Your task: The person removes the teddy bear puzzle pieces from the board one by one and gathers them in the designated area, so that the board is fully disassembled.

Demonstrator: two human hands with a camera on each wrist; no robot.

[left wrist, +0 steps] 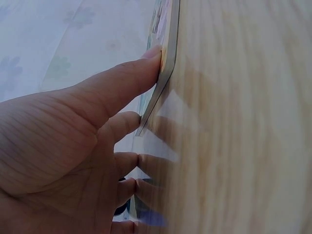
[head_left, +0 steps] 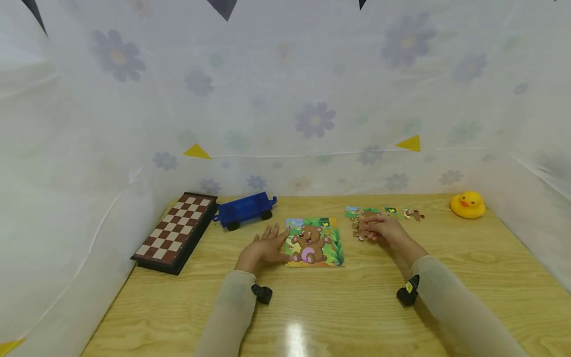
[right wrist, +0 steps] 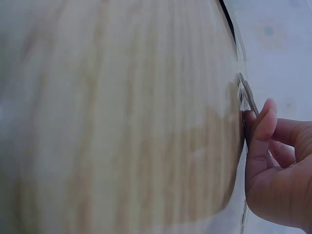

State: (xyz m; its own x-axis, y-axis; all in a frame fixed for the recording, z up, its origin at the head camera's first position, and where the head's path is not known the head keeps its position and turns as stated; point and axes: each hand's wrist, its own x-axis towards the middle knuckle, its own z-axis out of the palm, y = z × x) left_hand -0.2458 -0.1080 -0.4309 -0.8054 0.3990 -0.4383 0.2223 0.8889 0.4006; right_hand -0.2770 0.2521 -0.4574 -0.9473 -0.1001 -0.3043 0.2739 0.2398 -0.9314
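A square bear puzzle (head_left: 312, 243) lies on the wooden table in front of me. My left hand (head_left: 266, 248) is beside its left edge, fingers spread, and in the left wrist view the thumb (left wrist: 122, 87) rests on the board's edge. To the right, my right hand (head_left: 387, 232) pinches a brown puzzle piece (head_left: 359, 229) between thumb and fingers. That thin piece (right wrist: 248, 95) shows edge-on and tilted in the right wrist view. Loose puzzle pieces (head_left: 390, 212) lie behind the right hand, some partly hidden by it.
A folded chessboard (head_left: 176, 230) and a blue toy wagon (head_left: 247, 209) stand at the left. At the far right sits a yellow rubber duck (head_left: 467, 205). White flowered sheeting (head_left: 267, 99) encloses the back and sides of the table (head_left: 339, 307).
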